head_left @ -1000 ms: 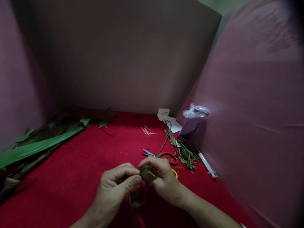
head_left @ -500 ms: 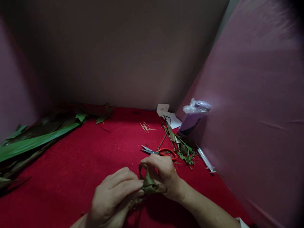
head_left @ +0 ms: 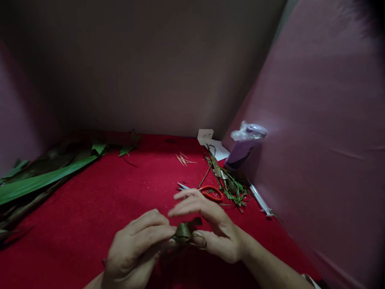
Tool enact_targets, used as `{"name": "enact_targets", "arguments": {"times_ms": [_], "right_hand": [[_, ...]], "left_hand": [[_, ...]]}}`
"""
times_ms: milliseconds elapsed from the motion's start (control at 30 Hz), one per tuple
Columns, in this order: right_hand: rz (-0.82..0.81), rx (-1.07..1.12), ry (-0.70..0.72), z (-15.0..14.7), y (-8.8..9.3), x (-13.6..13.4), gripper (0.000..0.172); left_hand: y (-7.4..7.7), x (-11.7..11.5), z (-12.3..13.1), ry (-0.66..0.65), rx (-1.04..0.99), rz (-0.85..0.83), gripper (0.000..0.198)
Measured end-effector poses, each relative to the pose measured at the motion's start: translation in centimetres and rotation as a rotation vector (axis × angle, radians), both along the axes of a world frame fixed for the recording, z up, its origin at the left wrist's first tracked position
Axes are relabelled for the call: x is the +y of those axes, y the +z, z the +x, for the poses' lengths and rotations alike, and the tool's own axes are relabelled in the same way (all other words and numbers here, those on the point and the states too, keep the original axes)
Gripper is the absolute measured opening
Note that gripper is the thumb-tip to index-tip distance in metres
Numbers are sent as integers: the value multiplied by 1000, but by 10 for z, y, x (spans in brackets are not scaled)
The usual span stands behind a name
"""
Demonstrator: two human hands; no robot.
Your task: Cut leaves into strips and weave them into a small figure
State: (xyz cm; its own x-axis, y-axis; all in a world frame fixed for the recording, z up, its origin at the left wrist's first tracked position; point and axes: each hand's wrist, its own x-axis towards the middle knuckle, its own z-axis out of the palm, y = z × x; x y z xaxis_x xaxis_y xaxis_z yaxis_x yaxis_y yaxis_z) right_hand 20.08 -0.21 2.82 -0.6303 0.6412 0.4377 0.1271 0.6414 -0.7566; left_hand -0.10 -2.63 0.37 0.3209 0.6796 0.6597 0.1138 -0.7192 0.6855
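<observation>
Pink partitions [head_left: 315, 120] and scissors [head_left: 207, 187] suggest a work booth.

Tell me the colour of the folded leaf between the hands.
The folded leaf is dull olive green, seen best in the head view.

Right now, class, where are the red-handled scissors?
In the head view, the scissors lie on the red surface, near the middle, partly behind the right hand and just left of the pile of leaf scraps.

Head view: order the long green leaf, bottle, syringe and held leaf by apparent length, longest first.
1. Long green leaf
2. Bottle
3. Syringe and held leaf, unranked: the held leaf is nearer the camera and the left hand hides part of it.
</observation>
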Motion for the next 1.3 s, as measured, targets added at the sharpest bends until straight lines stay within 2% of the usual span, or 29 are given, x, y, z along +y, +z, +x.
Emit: {"name": "enact_targets", "arguments": {"times_ms": [100, 200, 367, 533, 767, 1033, 1200, 1300], "right_hand": [[-55, 104, -26, -1, -4, -1, 12], [6, 105, -100, -3, -10, 0, 9], [196, 22, -114, -4, -12, 1, 6], [330, -105, -110, -4, -13, 2, 9], [553, -83, -115, -4, -18, 6, 7], [459, -49, -120, -4, -14, 4, 9], [510, -87, -123, -5, -17, 3, 9], [552, -72, -126, -5, -20, 3, 8]], "left_hand": [[-1, 1, 2, -42, -10, -62, 43], [-2, 1, 4, -63, -39, -128, 43], [-5, 0, 5, -62, -66, -172, 42], [-6, 1, 5, -2, -56, -106, 41], [-6, 3, 5, 7, -22, 26, 32], [-6, 1, 7, -6, 2, 76, 28], [1, 1, 6, 71, 152, 176, 20], [5, 0, 6, 167, 194, 248, 19]]}}
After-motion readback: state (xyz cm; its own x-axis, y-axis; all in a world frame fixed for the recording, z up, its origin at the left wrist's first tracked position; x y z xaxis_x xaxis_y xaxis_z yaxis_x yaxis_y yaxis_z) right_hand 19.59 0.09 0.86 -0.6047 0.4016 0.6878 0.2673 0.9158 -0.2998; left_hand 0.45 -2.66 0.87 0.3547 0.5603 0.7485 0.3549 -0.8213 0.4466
